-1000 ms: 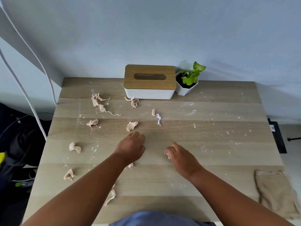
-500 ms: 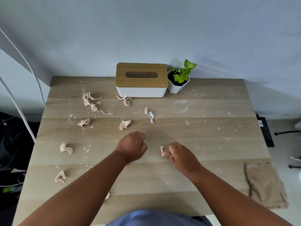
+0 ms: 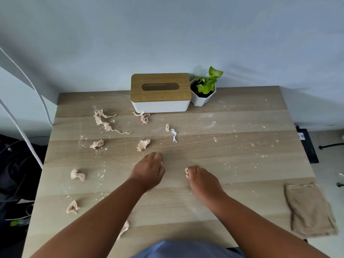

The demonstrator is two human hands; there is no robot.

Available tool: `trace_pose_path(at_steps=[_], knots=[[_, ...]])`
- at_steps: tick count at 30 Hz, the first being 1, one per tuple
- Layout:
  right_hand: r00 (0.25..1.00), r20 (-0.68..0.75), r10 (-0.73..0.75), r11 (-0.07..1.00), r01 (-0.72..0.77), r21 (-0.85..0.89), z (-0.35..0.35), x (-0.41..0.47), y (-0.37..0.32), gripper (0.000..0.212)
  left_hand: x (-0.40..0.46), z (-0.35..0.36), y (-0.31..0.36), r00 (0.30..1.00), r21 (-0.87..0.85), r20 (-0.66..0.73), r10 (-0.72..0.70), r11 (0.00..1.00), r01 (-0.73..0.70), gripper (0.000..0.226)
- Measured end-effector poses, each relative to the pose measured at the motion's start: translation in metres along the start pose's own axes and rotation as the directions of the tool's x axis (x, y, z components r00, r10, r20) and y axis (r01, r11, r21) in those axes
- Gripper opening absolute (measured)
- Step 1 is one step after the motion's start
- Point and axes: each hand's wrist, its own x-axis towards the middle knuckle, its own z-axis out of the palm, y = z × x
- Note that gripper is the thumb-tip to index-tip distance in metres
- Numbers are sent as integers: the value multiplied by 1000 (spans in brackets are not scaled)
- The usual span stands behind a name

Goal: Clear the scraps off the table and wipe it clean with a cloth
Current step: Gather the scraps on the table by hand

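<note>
Several crumpled beige scraps lie over the left half of the wooden table [image 3: 242,164], among them one [image 3: 143,145] just beyond my left hand and another [image 3: 77,175] near the left edge. A small white scrap [image 3: 174,135] lies mid-table. My left hand [image 3: 149,171] rests on the table with its fingers curled, and a tiny pale bit shows at its fingertips. My right hand [image 3: 202,178] pinches a small beige scrap [image 3: 186,170] between thumb and fingers. A folded beige cloth [image 3: 309,209] lies at the front right corner, apart from both hands.
A white tissue box with a wooden lid [image 3: 161,92] and a small potted plant [image 3: 203,90] stand at the back edge against the wall. Fine crumbs and dust speckle the tabletop. White cables [image 3: 24,138] hang left of the table.
My right hand has closed on the small scrap and holds it just off the surface. My left hand has barely moved. The view has shifted slightly.
</note>
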Motion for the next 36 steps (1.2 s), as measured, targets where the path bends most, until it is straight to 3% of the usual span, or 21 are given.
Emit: trace_pose_path(at_steps=[5,7,12,18,22,27,36], knots=[[1000,7,8,999,-8,-42,-4,-3,-11,22,8,7,8,998,-143,-21,-53,988,49,7],[998,-57,38,999,-36,27,-6,-6,-10,16,12,10,15,993,-222,-40,-115,969,104,8],[984,-6,177,937,-166,306,-11,-14,9,26,22,11,35,985,-327,-17,-170,932,155,8],[923,-37,382,749,-286,598,-24,-25,36,11,23,20,61,963,-393,49,-266,881,263,10],[885,-16,465,628,-318,710,-31,-35,56,13,23,30,85,948,-454,44,-315,839,300,16],[816,-21,577,479,-317,819,-39,-67,78,17,16,49,127,909,-553,130,-395,732,397,19],[688,60,723,126,-218,968,-43,-150,127,32,-5,82,232,863,-669,335,-378,549,500,15]])
